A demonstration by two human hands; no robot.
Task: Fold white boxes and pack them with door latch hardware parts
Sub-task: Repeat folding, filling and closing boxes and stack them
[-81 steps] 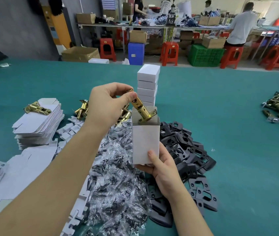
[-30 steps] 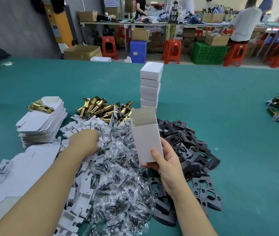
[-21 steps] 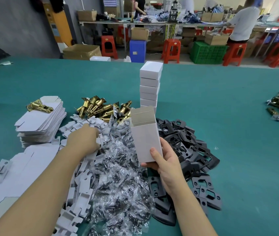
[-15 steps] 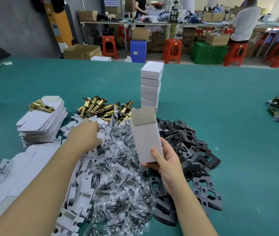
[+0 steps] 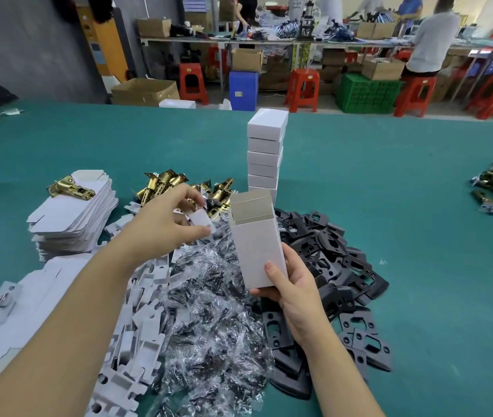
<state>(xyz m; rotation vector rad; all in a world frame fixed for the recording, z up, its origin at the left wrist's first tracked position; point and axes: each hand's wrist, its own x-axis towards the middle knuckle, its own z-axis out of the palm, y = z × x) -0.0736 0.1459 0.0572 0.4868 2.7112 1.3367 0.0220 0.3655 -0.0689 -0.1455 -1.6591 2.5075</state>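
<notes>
White finished boxes (image 5: 266,152) stacked on worktop (image 5: 389,236). Open box (image 5: 255,245) gripped upright by right hand (image 5: 292,291); cardboard insert (image 5: 201,221) pinched by left hand (image 5: 167,227). Insert, other parts and closing probably still to go.

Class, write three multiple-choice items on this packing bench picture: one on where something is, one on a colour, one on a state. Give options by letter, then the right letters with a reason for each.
1. Where does the stack of closed white boxes stand?
A. behind the open box
B. on the black plates
C. at the table's left edge

2. What colour is the table cover?
A. red
B. teal
C. yellow

3. What is the top of the open box in the right hand like?
A. taped shut
B. crushed flat
C. open, flap up

Answers:
1 A, the stack rises just beyond the held box.
2 B, teal shows all round the piles.
3 C, the brown inside of the flap is showing.
</notes>
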